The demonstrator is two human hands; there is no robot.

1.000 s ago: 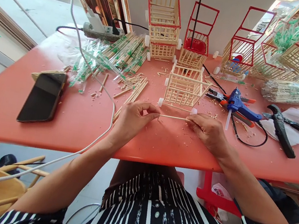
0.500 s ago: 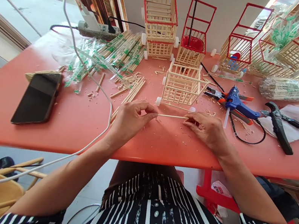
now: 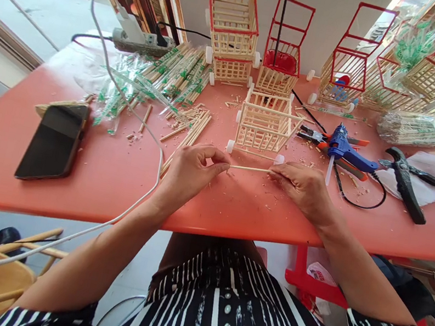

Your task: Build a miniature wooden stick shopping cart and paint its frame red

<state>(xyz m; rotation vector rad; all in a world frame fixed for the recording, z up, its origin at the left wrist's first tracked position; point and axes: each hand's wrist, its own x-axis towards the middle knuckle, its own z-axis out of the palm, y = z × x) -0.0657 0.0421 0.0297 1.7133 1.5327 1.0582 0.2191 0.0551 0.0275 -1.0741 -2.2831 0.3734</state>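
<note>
Comparing with a second before, barely anything was changed: the thin wooden stick [image 3: 250,168] was kept level between both hands, nudged slightly closer to the unpainted stick cart [image 3: 266,125] at 12 o'clock, so the work looked paused on lining it up. The left hand [image 3: 191,172] was pinched on one end, thumb and forefinger closed; the right hand [image 3: 303,189] was pinched on the other. Both wrists were rested on the red table [image 3: 234,210], glue gun [image 3: 347,151] left at 2 o'clock.

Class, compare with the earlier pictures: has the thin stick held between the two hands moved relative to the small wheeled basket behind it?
No. The thin stick lies just in front of the wheeled basket as before, pinched by left hand and right hand.
</note>
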